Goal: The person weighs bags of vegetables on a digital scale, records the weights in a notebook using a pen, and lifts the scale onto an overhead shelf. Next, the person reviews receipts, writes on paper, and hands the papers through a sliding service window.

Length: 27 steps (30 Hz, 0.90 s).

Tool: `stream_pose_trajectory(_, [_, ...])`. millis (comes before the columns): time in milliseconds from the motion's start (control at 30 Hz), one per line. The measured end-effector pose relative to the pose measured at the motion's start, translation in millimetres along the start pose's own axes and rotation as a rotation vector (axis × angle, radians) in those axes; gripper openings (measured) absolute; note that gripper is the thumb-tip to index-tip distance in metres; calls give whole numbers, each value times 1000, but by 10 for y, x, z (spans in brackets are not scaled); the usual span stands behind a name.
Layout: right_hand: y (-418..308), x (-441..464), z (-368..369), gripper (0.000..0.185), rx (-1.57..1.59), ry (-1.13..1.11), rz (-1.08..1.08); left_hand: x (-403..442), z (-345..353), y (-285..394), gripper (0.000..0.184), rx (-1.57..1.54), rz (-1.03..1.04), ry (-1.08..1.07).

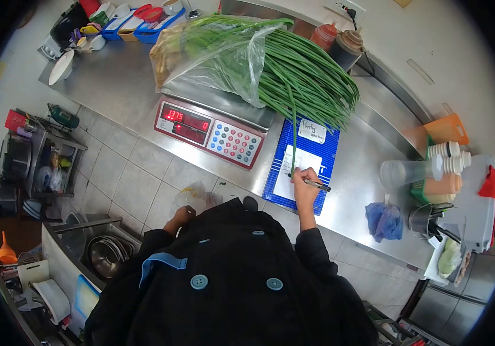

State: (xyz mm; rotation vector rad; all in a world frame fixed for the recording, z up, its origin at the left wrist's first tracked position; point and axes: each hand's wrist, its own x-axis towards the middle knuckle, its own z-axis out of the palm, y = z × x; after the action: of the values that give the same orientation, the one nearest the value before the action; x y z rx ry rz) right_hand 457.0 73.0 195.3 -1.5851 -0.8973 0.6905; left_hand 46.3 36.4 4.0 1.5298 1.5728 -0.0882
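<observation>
My right hand is closed around a dark pen over a handwritten white sheet. Under the sheet lies a blue notebook or folder, labelled "Pantry Inventory". One long green leaf droops down to the sheet by my fingers. Low at my side, my left hand is curled closed beside a crumpled clear plastic bag; whether it grips the bag I cannot tell. A large bundle of spring onions, partly inside a clear bag, rests on a digital scale with red digits lit.
Steel counter runs along the wall. Sauce bottles stand behind the greens. To the right are a clear container, a blue plastic bag, stacked cups and a utensil holder. Metal bowls sit lower left.
</observation>
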Motion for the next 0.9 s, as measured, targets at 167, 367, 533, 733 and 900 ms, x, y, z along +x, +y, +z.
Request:
stream_pose_trajectory(167, [4,-3,-5,23,-3,18,-18,-15,27,-43,22,-58,-11,21])
stream_pose_trajectory(367, [29,1,-3,23,-52,44,-53,-46,-10,-22,21,-24,-19,-20])
stream_pose_trajectory(533, [-20,-6,-6,23,-17,59,-19,-25,8,-59,20,-19,-15,-14])
stream_pose_trajectory(733, [-45,-15,-4,24,30,64,-23,-32,1,-5,20,10,-58,1])
stream_pose_trajectory(900, [2,-7,2,24,33,85,-23,-27,-27,-3,21,8,-54,-11])
